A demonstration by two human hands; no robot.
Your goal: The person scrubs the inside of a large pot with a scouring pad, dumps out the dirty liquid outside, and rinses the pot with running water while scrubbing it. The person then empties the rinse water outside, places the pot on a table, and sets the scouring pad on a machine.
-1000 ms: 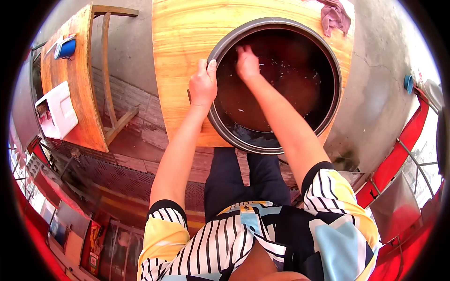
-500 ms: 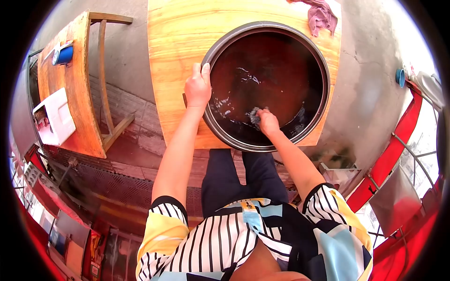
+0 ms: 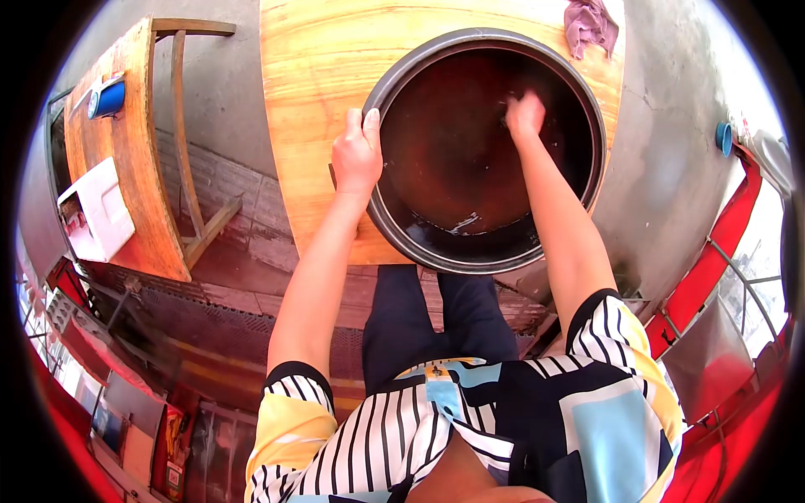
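A large dark round pot (image 3: 381,197) with shallow brownish water (image 3: 453,159) in it sits on a light wooden table. My left hand (image 3: 356,157) is closed on the pot's left rim, with the thumb along the edge. Inside the pot, toward its far right wall, my right hand (image 3: 527,115) is closed and slightly blurred. A metal scourer shows in its fingers in the earlier view; now only a small bit at the fingertips can be made out. Ripples glint on the water near the front wall.
The wooden table (image 3: 310,67) carries a crumpled mauve cloth (image 3: 589,29) at its far right corner. To the left stands another wooden table (image 3: 138,142) with a blue container (image 3: 107,99) and a white foam box (image 3: 105,210). A blue cup (image 3: 724,138) is at far right.
My right hand has swept from the near part of the pot to its far right side. The pot has shifted slightly to the right, with my left hand still on its rim.
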